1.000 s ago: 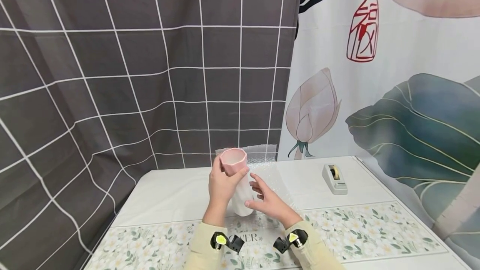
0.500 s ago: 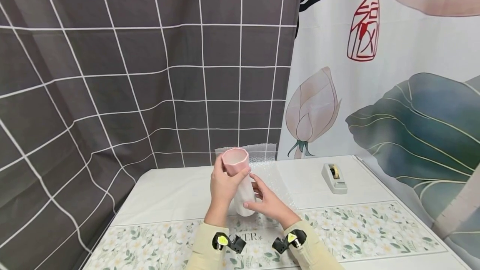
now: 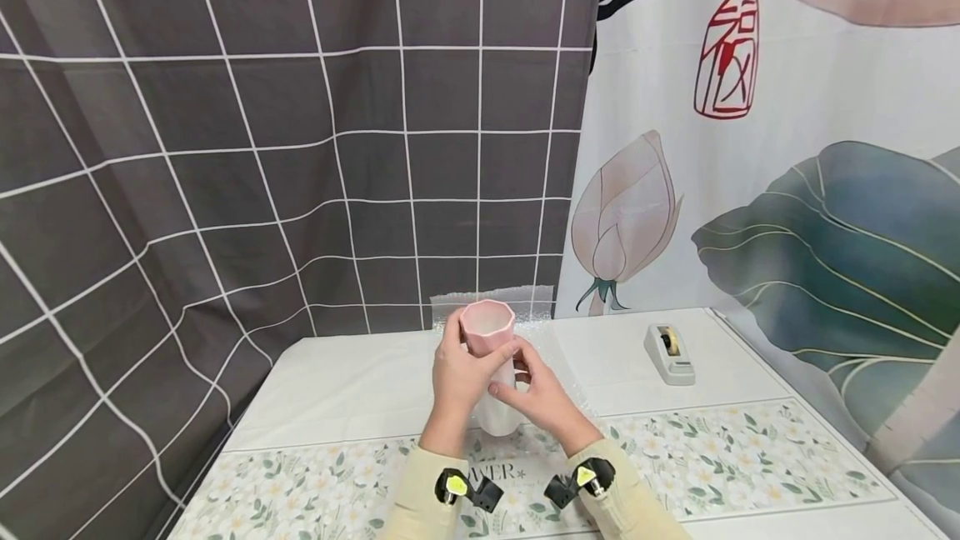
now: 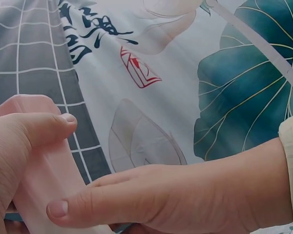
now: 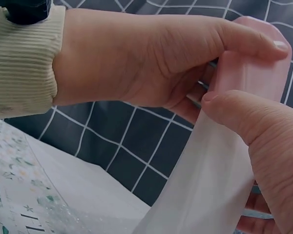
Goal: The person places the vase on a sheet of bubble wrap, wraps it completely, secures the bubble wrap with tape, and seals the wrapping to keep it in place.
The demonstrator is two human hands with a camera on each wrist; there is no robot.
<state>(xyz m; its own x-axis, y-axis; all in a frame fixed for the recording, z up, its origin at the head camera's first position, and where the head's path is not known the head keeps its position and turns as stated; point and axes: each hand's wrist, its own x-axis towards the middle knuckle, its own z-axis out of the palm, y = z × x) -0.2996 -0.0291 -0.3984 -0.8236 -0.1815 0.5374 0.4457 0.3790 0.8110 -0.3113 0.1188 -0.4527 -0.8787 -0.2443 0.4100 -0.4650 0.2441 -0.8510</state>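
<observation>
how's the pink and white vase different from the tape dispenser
The vase is pink above, white below; the tape dispenser is pale grey. The vase is tall, the dispenser low. The left hand and right hand hold the vase; neither touches the dispenser. Both look pale.

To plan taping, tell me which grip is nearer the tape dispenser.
Right: both lie left of the tape dispenser, the right grip on the vase's right side, the left grip farther left, around its top.
</observation>
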